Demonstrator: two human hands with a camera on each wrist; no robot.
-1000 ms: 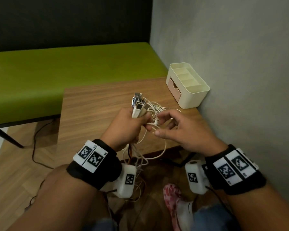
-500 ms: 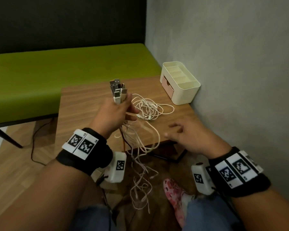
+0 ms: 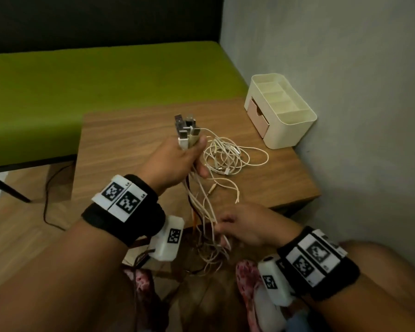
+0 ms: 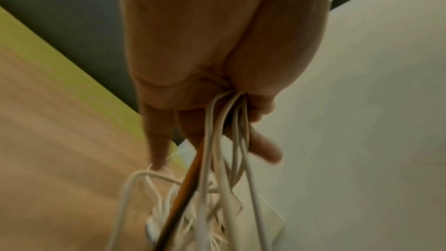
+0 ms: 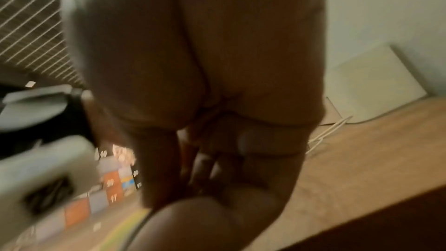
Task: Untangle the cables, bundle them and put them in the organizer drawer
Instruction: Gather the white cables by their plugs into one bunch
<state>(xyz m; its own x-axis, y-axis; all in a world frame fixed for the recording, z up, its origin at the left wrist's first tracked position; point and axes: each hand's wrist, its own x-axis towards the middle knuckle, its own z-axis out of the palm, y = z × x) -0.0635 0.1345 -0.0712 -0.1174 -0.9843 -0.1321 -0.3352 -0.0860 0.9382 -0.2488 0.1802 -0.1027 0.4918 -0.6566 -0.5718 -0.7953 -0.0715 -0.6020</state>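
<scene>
My left hand (image 3: 177,161) grips a bunch of white cables (image 3: 203,207) just below their USB plugs (image 3: 186,130), which stick up above the fist. The strands, one of them orange and dark (image 4: 190,178), hang down past the table's front edge. Lower down, my right hand (image 3: 240,230) reaches into the hanging strands with curled fingers and holds several of them. A loose coil of white cable (image 3: 228,156) lies on the wooden table (image 3: 120,149). The cream organizer (image 3: 279,111) with its pink drawer (image 3: 256,116) pushed in stands at the table's far right corner. The right wrist view is blurred.
A green bench (image 3: 82,85) runs behind the table, and a grey wall (image 3: 345,92) rises close on the right. A black cord (image 3: 48,188) trails on the wooden floor at left. My knees and patterned slippers (image 3: 244,271) are below the table edge.
My left hand lifted the plug ends up and away from the right hand. My right hand let go near the plugs, dropped below the table edge and took hold of the hanging strands.
</scene>
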